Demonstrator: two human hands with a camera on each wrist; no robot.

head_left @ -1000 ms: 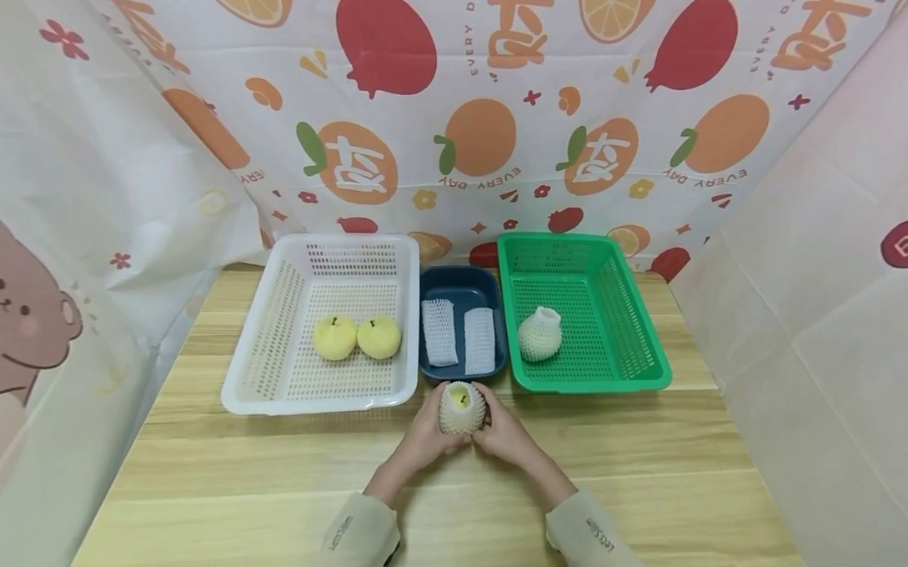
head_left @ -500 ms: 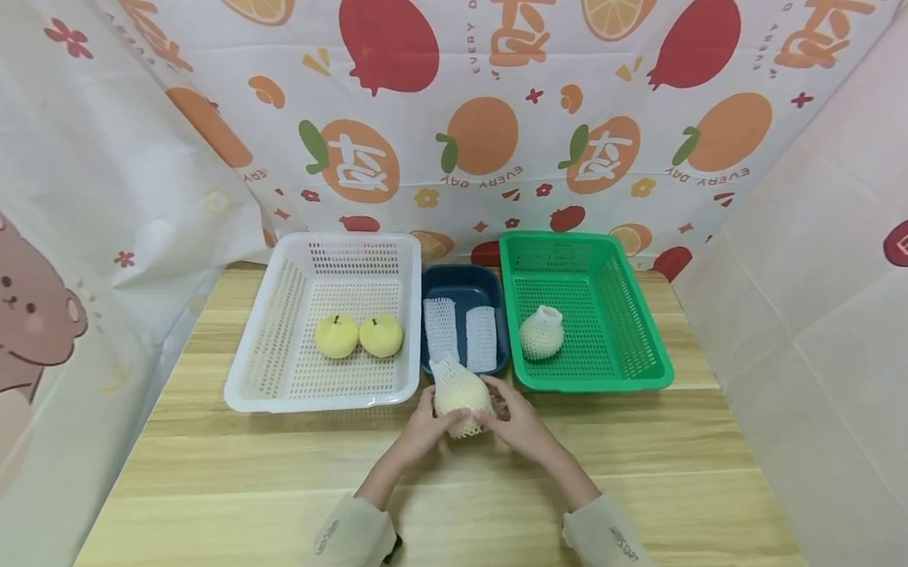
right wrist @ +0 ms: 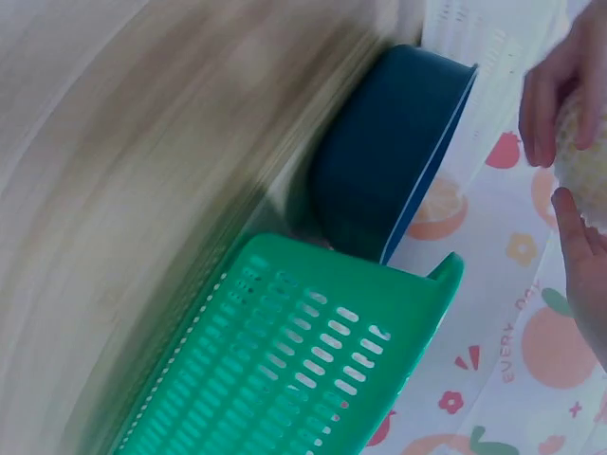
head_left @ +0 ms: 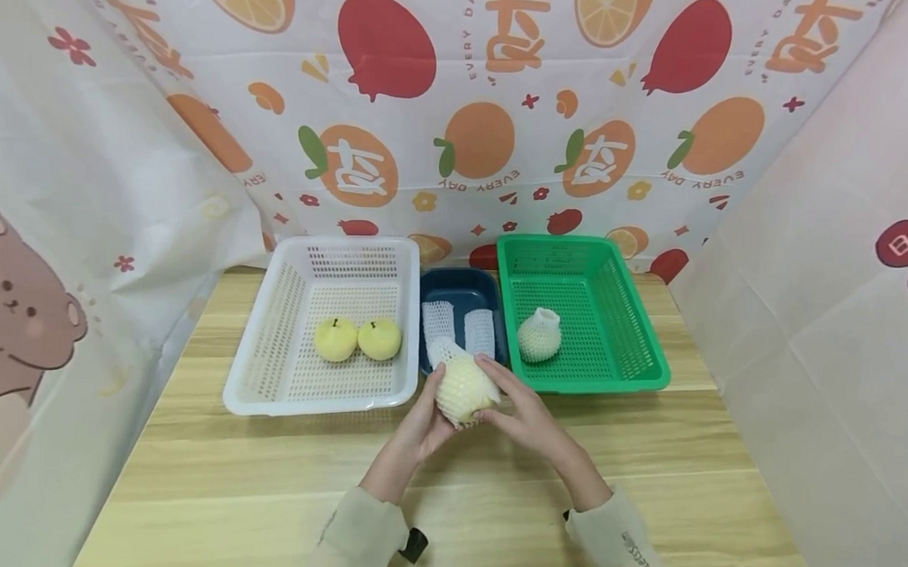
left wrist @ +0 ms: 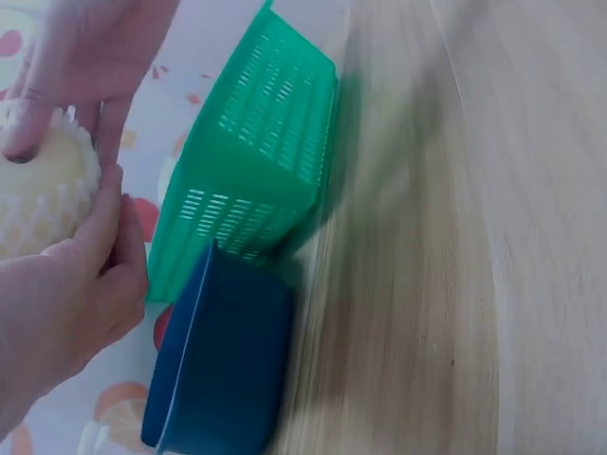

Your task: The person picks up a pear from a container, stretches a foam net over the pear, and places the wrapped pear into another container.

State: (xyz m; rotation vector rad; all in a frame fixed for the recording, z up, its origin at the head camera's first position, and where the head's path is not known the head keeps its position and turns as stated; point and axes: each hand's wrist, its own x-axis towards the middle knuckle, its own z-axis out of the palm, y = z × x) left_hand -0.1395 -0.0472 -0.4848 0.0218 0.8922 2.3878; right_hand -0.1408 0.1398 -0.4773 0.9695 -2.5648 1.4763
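Note:
A pale yellow pear (left wrist: 49,163) in a white foam net sleeve (head_left: 461,387) is held above the table, just in front of the blue tray (head_left: 462,280). My left hand (head_left: 417,426) cups it from the left. On the other side my right hand (head_left: 526,415) grips it between thumb and fingers. In the left wrist view the right thumb (left wrist: 27,128) presses on the bare end of the pear, inside the sleeve's rim. A loose end of the net points away over the tray. Flat foam sleeves (head_left: 480,333) lie in the tray.
To the left stands a white basket (head_left: 272,344) with two bare pears (head_left: 336,339). A green basket (head_left: 610,322) on the right holds a pear in a foam net (head_left: 540,336). The wooden table (head_left: 266,494) reaches back to a fruit-print curtain (head_left: 534,153).
The netted pear, first upright with its stem end up, has tipped so the net's loose end points away. My right hand has shifted along its right side and the pear has turned further.

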